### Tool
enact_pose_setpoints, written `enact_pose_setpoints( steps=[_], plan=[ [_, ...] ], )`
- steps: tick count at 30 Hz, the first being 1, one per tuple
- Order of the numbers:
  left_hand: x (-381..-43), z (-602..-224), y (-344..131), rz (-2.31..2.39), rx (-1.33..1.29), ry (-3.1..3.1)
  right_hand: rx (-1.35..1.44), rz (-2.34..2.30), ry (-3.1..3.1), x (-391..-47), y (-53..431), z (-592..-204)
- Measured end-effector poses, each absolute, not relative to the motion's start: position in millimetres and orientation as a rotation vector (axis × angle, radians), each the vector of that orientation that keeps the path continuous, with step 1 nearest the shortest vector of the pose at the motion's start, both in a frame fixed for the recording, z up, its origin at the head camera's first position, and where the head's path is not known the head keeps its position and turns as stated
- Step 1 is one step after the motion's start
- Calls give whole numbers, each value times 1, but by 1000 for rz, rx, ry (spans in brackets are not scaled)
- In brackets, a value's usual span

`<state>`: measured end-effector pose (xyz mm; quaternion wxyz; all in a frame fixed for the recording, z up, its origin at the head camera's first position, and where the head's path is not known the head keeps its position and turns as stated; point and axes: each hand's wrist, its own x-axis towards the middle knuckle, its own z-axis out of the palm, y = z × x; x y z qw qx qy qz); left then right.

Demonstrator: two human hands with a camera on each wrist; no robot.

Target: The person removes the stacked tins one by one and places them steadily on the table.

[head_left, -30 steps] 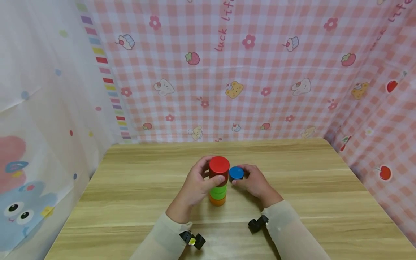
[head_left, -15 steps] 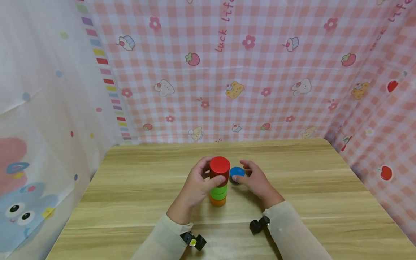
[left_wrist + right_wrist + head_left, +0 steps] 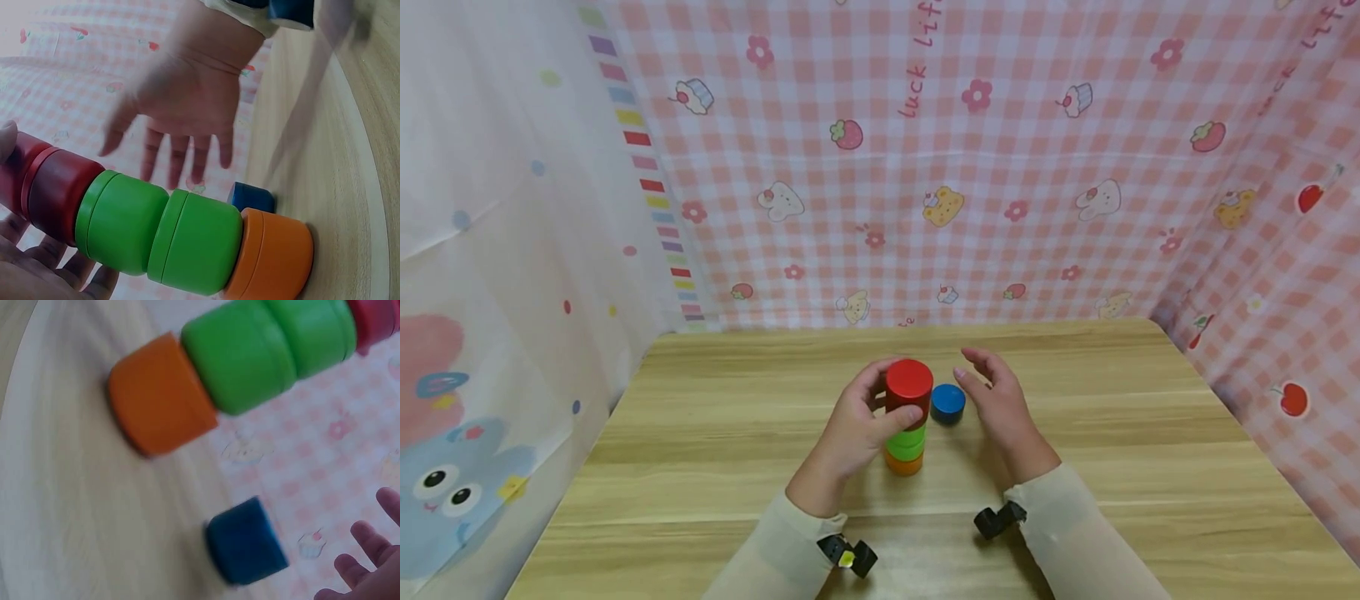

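Note:
A straight upright stack of small round stacking cups stands mid-table: an orange cup (image 3: 904, 464) at the bottom, two green cups (image 3: 200, 240) above it and two red cups (image 3: 910, 380) on top. My left hand (image 3: 853, 425) grips the red part, thumb across the front and fingers behind. Just right of the stack, a single blue cup (image 3: 948, 405) rests on the table. Beside it, my right hand (image 3: 1002, 408) is raised with fingers loosely extended, apart from the blue cup and holding nothing. In the left wrist view its palm shows with spread fingers.
The wooden tabletop (image 3: 737, 400) extends around both hands. A pink checked cloth (image 3: 880, 183) hangs behind it, and a white patterned cloth (image 3: 490, 250) on the left. Each sleeve carries a small black wrist camera (image 3: 997, 521).
My right hand has let go of the blue cup, its fingers opening and moving up and away to the right. The left hand and the stack have stayed in place.

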<state>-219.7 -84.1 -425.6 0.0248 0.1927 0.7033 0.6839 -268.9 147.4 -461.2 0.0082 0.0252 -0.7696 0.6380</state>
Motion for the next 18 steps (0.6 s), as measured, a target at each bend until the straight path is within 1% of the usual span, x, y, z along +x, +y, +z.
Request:
enact_pose_setpoints(
  steps=[10, 18],
  plan=[
    [-220, -426, -85, 2110, 592, 2184, 207, 2070, -2324, -253, 139, -439],
    [-220, -426, -86, 2096, 603, 2191, 394, 2073, -2244, -239, 130, -426]
  ],
)
